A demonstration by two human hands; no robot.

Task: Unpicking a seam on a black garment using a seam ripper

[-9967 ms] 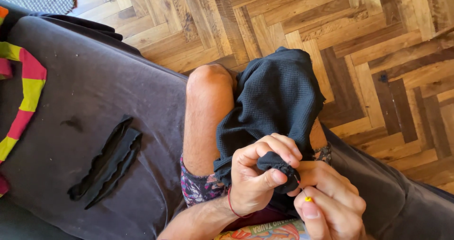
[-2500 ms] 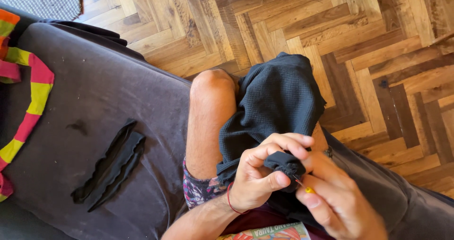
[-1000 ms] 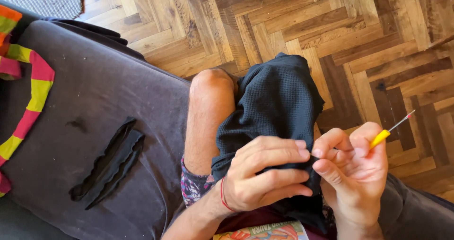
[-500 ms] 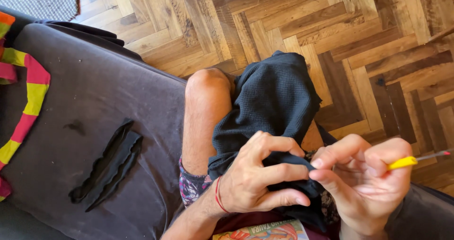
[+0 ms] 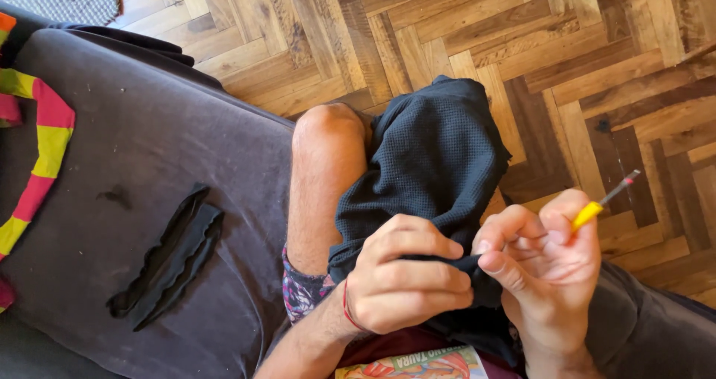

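counting what lies before you: two hands, one dark garment, one small yellow-handled tool, one sofa, two black wavy strips, one striped cloth, one printed booklet.

one dark garment: charcoal, waffle-textured knit, soft and slumped. it lies draped over your right knee and thigh, its upper part hanging toward the floor and its lower edge gathered between your hands.

your left hand: one, with a thin red cord at the wrist. its grip is curled tight, fingers folded over a bunched fold of the garment.

your right hand: one. its grip is narrow, with forefinger and thumb pinching the same fold just beside your left fingers, while the other fingers hold the tool.

one tool: slim, with a yellow plastic handle and a thin dark shaft ending in a reddish tip, pointing up and away to the right, clear of the cloth.

one sofa: dark grey-brown, matte upholstery, lightly flecked with lint. you sit on it.

two black strips: long, flat, scallop-edged, lying side by side and touching on the seat to your left, well apart from your hands.

one striped cloth: yellow and pink-red bands, at the sofa's left edge.

one booklet: colourful printed cover, partly seen on your lap.

one floor: wooden herringbone parquet, in mixed brown tones.
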